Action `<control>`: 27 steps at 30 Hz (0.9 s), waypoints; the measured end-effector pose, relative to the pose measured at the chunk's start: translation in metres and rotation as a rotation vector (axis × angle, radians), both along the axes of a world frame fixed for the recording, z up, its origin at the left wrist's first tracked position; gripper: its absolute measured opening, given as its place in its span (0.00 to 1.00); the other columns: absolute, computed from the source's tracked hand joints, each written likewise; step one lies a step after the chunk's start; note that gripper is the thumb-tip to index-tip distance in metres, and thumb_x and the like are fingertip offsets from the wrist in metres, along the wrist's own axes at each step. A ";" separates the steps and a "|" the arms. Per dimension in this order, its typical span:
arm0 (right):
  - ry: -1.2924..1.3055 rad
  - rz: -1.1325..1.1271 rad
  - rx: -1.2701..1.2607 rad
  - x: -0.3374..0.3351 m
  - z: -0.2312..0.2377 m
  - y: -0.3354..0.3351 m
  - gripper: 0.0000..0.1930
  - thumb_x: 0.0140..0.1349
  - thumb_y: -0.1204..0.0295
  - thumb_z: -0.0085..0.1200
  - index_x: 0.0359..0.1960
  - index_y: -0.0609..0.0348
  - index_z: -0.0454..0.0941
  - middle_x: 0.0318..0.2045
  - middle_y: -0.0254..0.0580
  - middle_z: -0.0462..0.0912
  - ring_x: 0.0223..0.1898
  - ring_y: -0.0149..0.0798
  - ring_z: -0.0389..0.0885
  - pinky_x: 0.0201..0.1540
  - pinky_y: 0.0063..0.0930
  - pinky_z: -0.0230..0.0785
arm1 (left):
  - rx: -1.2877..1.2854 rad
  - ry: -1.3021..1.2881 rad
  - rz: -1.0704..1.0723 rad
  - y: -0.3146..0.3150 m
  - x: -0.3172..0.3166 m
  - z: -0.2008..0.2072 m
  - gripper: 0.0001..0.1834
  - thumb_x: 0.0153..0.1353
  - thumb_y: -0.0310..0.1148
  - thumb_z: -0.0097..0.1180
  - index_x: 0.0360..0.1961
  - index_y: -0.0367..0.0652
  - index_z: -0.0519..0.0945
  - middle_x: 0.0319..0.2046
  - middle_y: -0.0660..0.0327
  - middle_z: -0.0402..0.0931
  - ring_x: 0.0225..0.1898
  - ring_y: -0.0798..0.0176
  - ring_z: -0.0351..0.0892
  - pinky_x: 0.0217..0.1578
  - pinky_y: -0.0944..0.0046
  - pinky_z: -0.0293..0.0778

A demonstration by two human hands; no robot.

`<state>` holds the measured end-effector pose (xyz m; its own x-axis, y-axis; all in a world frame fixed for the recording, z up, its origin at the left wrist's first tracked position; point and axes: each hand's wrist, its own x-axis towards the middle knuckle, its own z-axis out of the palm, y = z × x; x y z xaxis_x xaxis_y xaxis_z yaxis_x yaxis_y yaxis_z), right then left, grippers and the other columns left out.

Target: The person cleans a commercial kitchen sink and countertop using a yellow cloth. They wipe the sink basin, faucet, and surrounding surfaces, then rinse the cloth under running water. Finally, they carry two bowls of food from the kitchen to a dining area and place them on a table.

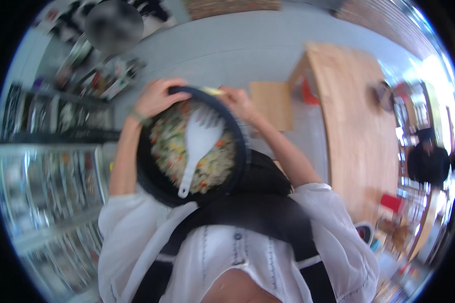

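A round black pot is held tilted close against my body. Inside lies fried rice with bits of orange and green vegetables. On top of the rice rests a white slotted serving spoon, its handle toward me. My left hand is closed over the far left rim, fingers hooked inward. My right hand is closed at the far right rim, beside a small pale yellow piece that is too blurred to name. How its fingers meet the pot is partly hidden.
To the right stands a long wooden table, with a wooden stool and a red object beside it. Shelves with glass-like fronts line the left. A person in dark clothes is at the far right; another is at the upper left.
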<state>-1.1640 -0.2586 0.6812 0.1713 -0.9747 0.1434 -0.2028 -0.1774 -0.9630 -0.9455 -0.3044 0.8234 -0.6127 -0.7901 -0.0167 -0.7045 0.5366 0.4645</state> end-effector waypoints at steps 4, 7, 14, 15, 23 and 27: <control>0.043 -0.062 -0.091 -0.025 0.030 0.030 0.11 0.61 0.65 0.50 0.35 0.60 0.77 0.20 0.52 0.75 0.21 0.38 0.75 0.28 0.34 0.67 | -0.047 0.045 -0.016 -0.002 -0.015 0.007 0.14 0.48 0.39 0.63 0.31 0.40 0.80 0.25 0.53 0.78 0.29 0.49 0.78 0.31 0.60 0.71; -0.087 -0.160 0.027 -0.037 0.052 0.041 0.11 0.61 0.65 0.50 0.32 0.62 0.77 0.20 0.47 0.76 0.24 0.35 0.74 0.30 0.31 0.66 | -0.140 -0.055 -0.052 0.007 -0.038 0.019 0.13 0.49 0.37 0.62 0.31 0.39 0.77 0.23 0.52 0.76 0.28 0.45 0.76 0.28 0.58 0.69; -0.235 -0.220 0.152 -0.056 0.035 0.080 0.14 0.60 0.63 0.49 0.30 0.63 0.78 0.22 0.44 0.77 0.26 0.34 0.73 0.32 0.30 0.65 | -0.085 0.009 -0.219 0.020 -0.067 0.020 0.14 0.50 0.37 0.62 0.28 0.38 0.74 0.23 0.50 0.75 0.27 0.44 0.74 0.26 0.57 0.67; -0.271 -0.220 0.227 -0.052 0.032 0.088 0.14 0.61 0.62 0.49 0.30 0.63 0.77 0.22 0.43 0.77 0.27 0.33 0.73 0.32 0.30 0.66 | -0.133 -0.060 -0.213 0.022 -0.066 0.016 0.14 0.51 0.37 0.62 0.29 0.38 0.74 0.23 0.50 0.75 0.27 0.43 0.74 0.26 0.57 0.67; -0.117 -0.200 0.180 -0.038 0.075 0.132 0.23 0.58 0.55 0.51 0.43 0.64 0.70 0.25 0.53 0.79 0.31 0.50 0.79 0.36 0.39 0.71 | -0.216 -0.071 -0.233 0.024 -0.071 0.016 0.13 0.52 0.37 0.61 0.30 0.39 0.74 0.25 0.49 0.75 0.30 0.43 0.75 0.28 0.56 0.69; 0.044 -0.081 0.059 -0.038 0.092 0.132 0.23 0.45 0.76 0.52 0.47 0.64 0.65 0.24 0.57 0.79 0.28 0.52 0.81 0.32 0.41 0.73 | -0.208 -0.023 -0.215 0.025 -0.062 0.008 0.13 0.51 0.37 0.62 0.31 0.39 0.76 0.26 0.53 0.75 0.30 0.47 0.76 0.32 0.57 0.71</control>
<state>-1.2022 -0.1269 0.7733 0.0960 -0.9922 0.0792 -0.2563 -0.1015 -0.9613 -1.0077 -0.2795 0.8318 -0.7677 -0.6303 0.1161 -0.5735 0.7565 0.3144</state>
